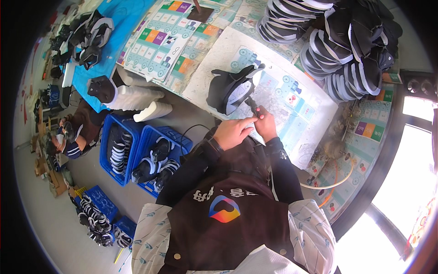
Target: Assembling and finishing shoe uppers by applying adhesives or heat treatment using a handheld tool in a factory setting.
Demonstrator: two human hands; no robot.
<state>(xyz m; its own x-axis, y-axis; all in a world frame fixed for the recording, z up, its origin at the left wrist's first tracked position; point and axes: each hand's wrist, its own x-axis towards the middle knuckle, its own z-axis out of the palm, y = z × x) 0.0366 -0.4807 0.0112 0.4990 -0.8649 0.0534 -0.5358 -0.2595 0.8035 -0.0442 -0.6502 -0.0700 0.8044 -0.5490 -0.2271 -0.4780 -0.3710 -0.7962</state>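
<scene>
A black shoe upper (pixel 226 91) with a pale, printed lining lies on the white board (pixel 212 61) in front of me. My right hand (pixel 266 124) is closed at the upper's near right end, pinching a small dark piece (pixel 250 106) that reaches up to the lining. Whether that piece is part of the upper or a separate tool, I cannot tell. Beside it, my left hand (pixel 233 132) has its fingers drawn together, their tips meeting the right hand's fingers. What the left fingertips hold, if anything, is hidden.
Stacked black uppers with pale edges (pixel 337 50) crowd the table's far right. Blue crates (pixel 109 150) of shoe parts stand on the floor at left, near white shoe lasts (pixel 137 98). Right of the board are a round metal device (pixel 334 148) and an orange hose (pixel 335 185). Another person (pixel 77 137) sits far left.
</scene>
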